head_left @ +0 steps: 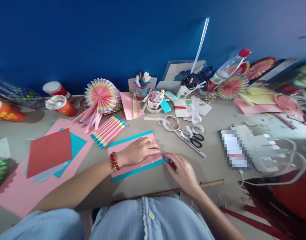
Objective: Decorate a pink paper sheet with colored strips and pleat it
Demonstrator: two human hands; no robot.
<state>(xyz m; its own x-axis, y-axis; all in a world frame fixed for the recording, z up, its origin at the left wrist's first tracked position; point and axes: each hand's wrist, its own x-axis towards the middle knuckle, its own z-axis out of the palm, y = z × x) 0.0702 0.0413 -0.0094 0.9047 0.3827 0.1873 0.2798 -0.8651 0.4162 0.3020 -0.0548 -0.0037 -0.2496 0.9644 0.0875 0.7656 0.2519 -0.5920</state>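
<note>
A pink sheet [119,150] with a blue strip along its upper edge and another along its lower edge lies on the table in front of me. My left hand [140,150], with a red bead bracelet at the wrist, rests flat on the pink sheet, fingers stretched to the right. At the sheet's lower right corner, my right hand [181,169] pinches the end of the lower blue strip [140,170] between thumb and fingers. Just beyond the sheet's upper left lies a row of pink folded pieces [108,131] with blue and yellow ends.
Left of the sheet, red paper [50,151] lies on blue and pink sheets. Black scissors [196,140], a tape roll [171,123] and a pen-like tool [193,145] are beyond my right hand. A phone [235,150] is at right. Paper fans [102,95], cups and a bottle line the wall.
</note>
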